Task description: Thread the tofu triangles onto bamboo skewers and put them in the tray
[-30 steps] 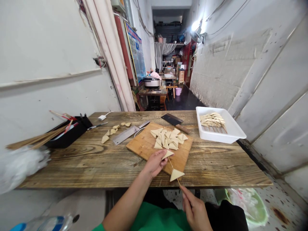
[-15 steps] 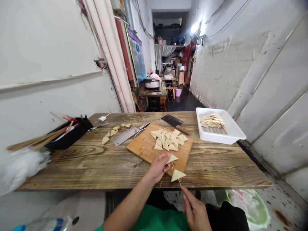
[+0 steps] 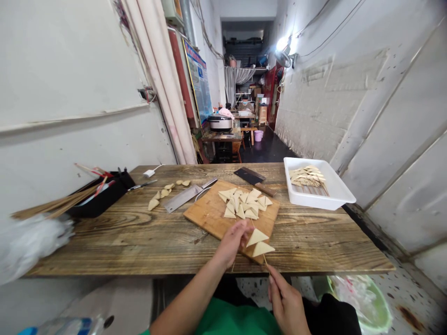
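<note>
My right hand (image 3: 288, 298) is closed around the lower end of a thin wooden skewer (image 3: 266, 262) at the table's front edge. Two pale, flat triangular pieces that look like tofu are threaded on it, an upper triangle (image 3: 257, 237) and a lower triangle (image 3: 263, 249). Beside the upper one is my left hand (image 3: 233, 242), its fingers apart at that piece's left edge; whether they still touch it is unclear. Beyond the hands, a wooden cutting board (image 3: 206, 216) carries a heap of similar triangles (image 3: 244, 202).
A cleaver (image 3: 185, 196) and a dark-bladed knife (image 3: 249, 176) flank the board. Rounded offcuts (image 3: 153, 203) lie at left, near a black box (image 3: 94, 204) of skewers and a plastic bag (image 3: 35, 242). At right, a white tray (image 3: 324, 202) holds filled skewers. Another person (image 3: 245, 103) sits far back.
The upper triangle has slid down the skewer close to the lower one, and my left fingers have loosened from it. My right hand with the skewer has shifted slightly right.
</note>
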Demonstrator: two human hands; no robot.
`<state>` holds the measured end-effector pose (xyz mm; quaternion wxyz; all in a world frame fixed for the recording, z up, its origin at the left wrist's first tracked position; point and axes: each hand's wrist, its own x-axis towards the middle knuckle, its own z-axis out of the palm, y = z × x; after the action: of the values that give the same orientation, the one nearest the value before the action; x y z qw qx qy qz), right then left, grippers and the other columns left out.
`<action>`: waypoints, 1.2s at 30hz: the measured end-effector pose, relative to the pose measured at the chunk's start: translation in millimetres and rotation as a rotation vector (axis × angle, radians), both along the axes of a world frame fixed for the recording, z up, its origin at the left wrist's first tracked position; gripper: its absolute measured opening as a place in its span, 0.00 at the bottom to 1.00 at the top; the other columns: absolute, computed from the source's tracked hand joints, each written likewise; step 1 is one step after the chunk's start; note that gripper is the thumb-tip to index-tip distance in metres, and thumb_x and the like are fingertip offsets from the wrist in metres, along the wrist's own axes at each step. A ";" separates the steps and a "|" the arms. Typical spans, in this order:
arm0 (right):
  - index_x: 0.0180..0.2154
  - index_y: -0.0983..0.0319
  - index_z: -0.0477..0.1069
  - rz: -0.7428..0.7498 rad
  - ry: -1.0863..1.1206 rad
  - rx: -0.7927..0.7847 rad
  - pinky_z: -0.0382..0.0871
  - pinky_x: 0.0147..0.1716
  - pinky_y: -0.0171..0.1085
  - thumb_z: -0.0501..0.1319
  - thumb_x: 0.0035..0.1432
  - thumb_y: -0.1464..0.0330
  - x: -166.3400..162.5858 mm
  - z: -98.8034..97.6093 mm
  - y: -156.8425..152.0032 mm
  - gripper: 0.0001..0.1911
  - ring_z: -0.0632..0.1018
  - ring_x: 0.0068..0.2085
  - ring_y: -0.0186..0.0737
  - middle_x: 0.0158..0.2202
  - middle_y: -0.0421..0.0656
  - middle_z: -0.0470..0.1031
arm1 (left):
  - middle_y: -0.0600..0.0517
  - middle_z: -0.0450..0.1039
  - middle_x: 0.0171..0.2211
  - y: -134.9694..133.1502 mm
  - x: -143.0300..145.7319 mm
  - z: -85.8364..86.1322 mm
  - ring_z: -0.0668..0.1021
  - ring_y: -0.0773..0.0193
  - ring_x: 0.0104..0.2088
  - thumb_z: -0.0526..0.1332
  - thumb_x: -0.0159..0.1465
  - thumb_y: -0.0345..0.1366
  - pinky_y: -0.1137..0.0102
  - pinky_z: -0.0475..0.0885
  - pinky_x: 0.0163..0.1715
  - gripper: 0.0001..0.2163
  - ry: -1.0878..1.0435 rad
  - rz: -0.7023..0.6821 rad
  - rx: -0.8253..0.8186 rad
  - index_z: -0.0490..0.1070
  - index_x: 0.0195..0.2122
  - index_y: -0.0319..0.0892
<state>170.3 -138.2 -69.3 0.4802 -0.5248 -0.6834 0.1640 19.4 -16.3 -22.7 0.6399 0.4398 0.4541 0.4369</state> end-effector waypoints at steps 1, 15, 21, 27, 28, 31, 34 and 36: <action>0.50 0.67 0.67 -0.003 0.003 -0.006 0.68 0.19 0.26 0.46 0.65 0.66 0.4 -0.4 0.1 0.19 0.72 0.17 0.31 0.17 0.38 0.69 | 0.46 0.72 0.36 8.0 -7.8 -1.2 0.69 0.67 0.28 0.56 0.57 0.50 0.74 0.60 0.26 0.23 0.143 0.089 0.096 0.67 0.47 0.39; 0.48 0.66 0.69 0.002 0.050 -0.047 0.67 0.18 0.26 0.47 0.64 0.63 2.1 0.0 -2.6 0.19 0.71 0.17 0.31 0.17 0.38 0.69 | 0.43 0.72 0.34 79.7 -44.1 -8.0 0.72 0.54 0.37 0.65 0.44 0.48 0.68 0.60 0.35 0.18 1.263 0.192 0.302 0.70 0.31 0.40; 0.48 0.66 0.69 0.018 0.059 -0.043 0.68 0.20 0.25 0.48 0.64 0.63 0.2 -0.2 -2.5 0.19 0.72 0.18 0.31 0.18 0.39 0.71 | 0.48 0.72 0.33 82.5 -51.7 -8.5 0.73 0.60 0.32 0.63 0.44 0.32 0.71 0.60 0.30 0.17 1.131 0.188 0.310 0.67 0.37 0.40; 0.48 0.64 0.70 0.013 0.022 -0.048 0.70 0.21 0.26 0.46 0.64 0.62 1.0 0.7 -2.2 0.20 0.73 0.18 0.32 0.16 0.39 0.69 | 0.49 0.74 0.33 66.5 -65.5 -15.7 0.74 0.64 0.33 0.59 0.50 0.28 0.72 0.65 0.35 0.12 0.640 0.261 0.333 0.71 0.38 0.38; 0.48 0.63 0.71 0.017 0.016 -0.045 0.71 0.22 0.26 0.46 0.64 0.62 0.8 1.4 -2.2 0.20 0.73 0.18 0.32 0.16 0.39 0.69 | 0.49 0.74 0.33 61.0 -67.1 -14.1 0.74 0.65 0.33 0.60 0.52 0.30 0.73 0.66 0.34 0.09 0.524 0.272 0.289 0.71 0.35 0.37; 0.48 0.61 0.71 0.039 0.001 -0.031 0.72 0.23 0.26 0.47 0.64 0.62 -1.5 3.4 -1.7 0.19 0.75 0.19 0.32 0.19 0.40 0.73 | 0.50 0.73 0.27 43.0 -65.0 -3.3 0.74 0.68 0.28 0.62 0.53 0.34 0.76 0.67 0.27 0.07 0.089 0.190 0.012 0.71 0.32 0.35; 0.49 0.61 0.70 0.069 -0.010 -0.022 0.72 0.25 0.26 0.47 0.64 0.63 -4.8 5.0 -1.0 0.19 0.76 0.21 0.33 0.23 0.42 0.76 | 0.47 0.74 0.29 30.0 -54.7 10.2 0.76 0.67 0.30 0.62 0.55 0.30 0.77 0.69 0.26 0.05 -0.235 0.150 -0.236 0.68 0.32 0.34; 0.49 0.61 0.70 0.087 -0.014 -0.023 0.73 0.26 0.27 0.47 0.64 0.63 -6.1 5.9 -0.6 0.19 0.77 0.23 0.33 0.25 0.43 0.77 | 0.43 0.75 0.33 26.2 -47.8 16.0 0.77 0.65 0.32 0.60 0.57 0.29 0.75 0.72 0.28 0.05 -0.308 0.161 -0.306 0.67 0.34 0.34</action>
<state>164.3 -138.8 -63.4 0.4618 -0.5012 -0.7070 0.1888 -28.4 10.0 -6.7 0.7240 0.2279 0.4456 0.4748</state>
